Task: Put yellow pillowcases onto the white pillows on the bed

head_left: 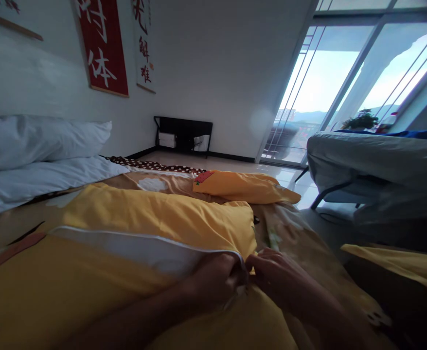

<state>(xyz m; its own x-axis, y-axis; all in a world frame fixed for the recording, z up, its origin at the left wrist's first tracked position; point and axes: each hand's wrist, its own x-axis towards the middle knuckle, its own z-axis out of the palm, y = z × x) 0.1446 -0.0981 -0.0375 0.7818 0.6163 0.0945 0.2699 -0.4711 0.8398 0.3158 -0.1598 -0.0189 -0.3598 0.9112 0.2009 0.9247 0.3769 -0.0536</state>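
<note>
On the bed (308,243), near its front edge, lies a yellow pillowcase (155,218) with a white pillow (140,248) showing through its open side. The left hand (213,282) and the right hand (275,277) meet at the case's right corner, both closed, pinching the fabric edge there. A second yellow pillow (246,187) rests towards the far edge, white pillows (34,141) along the wall side.

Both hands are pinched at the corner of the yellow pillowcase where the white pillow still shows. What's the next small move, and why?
Probably draw the closure along the open edge, away from the corner. The left hand and right hand meet at the corner of the yellow pillowcase, and a long strip of white pillow still shows through the opening.
</note>
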